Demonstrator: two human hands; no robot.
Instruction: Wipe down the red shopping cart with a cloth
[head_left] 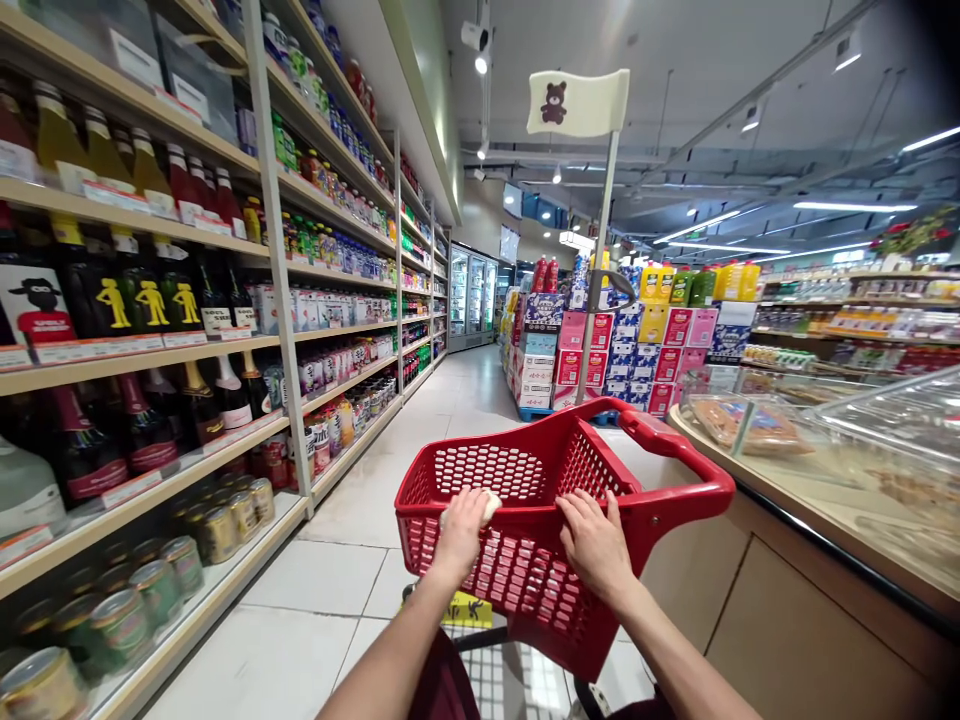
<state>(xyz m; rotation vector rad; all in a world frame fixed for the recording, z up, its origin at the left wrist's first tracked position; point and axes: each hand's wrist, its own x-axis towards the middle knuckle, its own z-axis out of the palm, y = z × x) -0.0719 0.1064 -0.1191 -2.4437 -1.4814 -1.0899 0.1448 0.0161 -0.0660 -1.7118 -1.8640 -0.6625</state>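
Note:
A red plastic shopping cart with a lattice basket stands side-on before me. My left hand is closed on a pale cloth, pressing it against the cart's near rim. Only a small part of the cloth shows past the fingers. Farther right along the same rim, my right hand grips the edge with its fingers hooked over it. The cart's push handle lies to the right of that hand. A pole carrying a cream flag with a bear on it rises behind the cart.
Shelves of bottles and cans line the left side. A counter with clear covers stands close on the right. Stacked drink cartons stand ahead. A yellow sign shows below the basket. White tile floor runs along the aisle.

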